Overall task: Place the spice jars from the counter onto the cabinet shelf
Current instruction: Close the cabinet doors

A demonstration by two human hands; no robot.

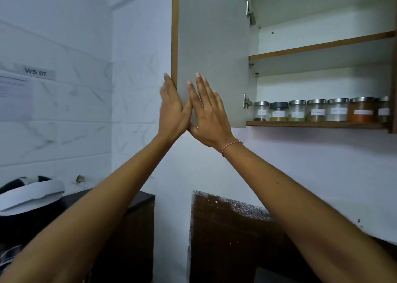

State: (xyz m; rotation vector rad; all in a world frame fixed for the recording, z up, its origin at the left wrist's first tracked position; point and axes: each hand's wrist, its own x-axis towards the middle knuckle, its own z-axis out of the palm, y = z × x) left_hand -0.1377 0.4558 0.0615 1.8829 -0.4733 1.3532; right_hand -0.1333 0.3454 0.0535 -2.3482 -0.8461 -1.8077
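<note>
Several labelled spice jars (315, 110) with metal lids stand in a row on the bottom cabinet shelf (318, 124); one jar (361, 109) holds orange powder. The white cabinet door (212, 46) is swung open to the left. My left hand (171, 109) lies with straight fingers along the door's wooden outer edge. Flat against the door's inner face, my right hand (207, 115) has its fingers spread and holds nothing. The two hands touch near the thumbs.
An upper shelf (322, 45) in the cabinet is bare. At lower left, a dark counter (137, 199) carries a black and white appliance (28, 199). A dark speckled slab (232, 222) stands below the cabinet. The tiled wall bears a "WS 07" label (36, 72).
</note>
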